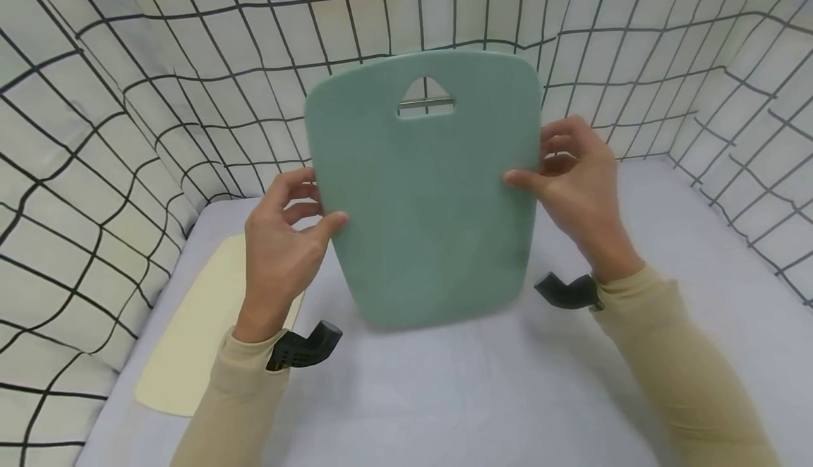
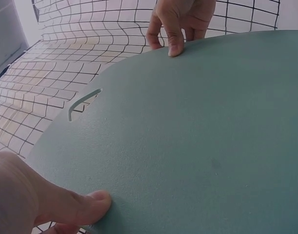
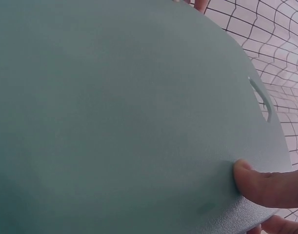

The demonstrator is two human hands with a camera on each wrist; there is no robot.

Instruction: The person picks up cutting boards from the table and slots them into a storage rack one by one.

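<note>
The green board (image 1: 428, 220) is up over the table (image 1: 444, 403), its lower edge perhaps touching. The left hand (image 1: 282, 248) pinches it near nine o'clock, the right hand (image 1: 581, 178) near three. Probably light, stiff, slightly slippery; the twelve o'clock slot (image 1: 426, 97) offers another hold.

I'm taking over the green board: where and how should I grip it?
Probably the top strip above the handle hole, from above, fingers through: the green board is held hole end up, the left hand and right hand gripping its side edges.
</note>
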